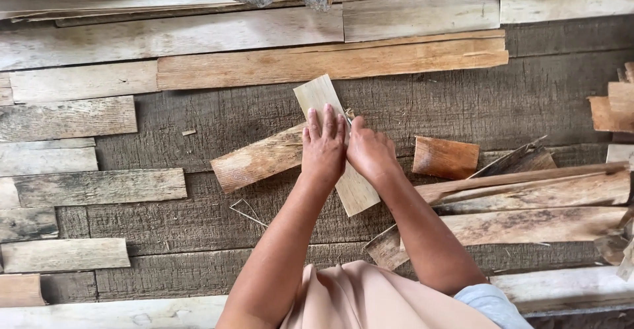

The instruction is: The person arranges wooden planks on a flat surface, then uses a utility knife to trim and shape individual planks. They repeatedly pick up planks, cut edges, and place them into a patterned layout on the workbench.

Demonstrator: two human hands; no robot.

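At frame centre, pale wood strip (335, 145) runs 11-to-5 across brown plank (259, 158) | left hand (323, 147) flat, fingers spread on strip | right hand (370, 152) curled at its edge, grip hidden | strip middle covered.

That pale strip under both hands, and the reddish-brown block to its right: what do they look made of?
The pale strip looks like thin, freshly split bare wood: light, fine straight grain, no varnish. The left hand lies flat on it; the right hand is at its edge. The reddish-brown block seems wood too, darker and slightly glossy, perhaps weathered.
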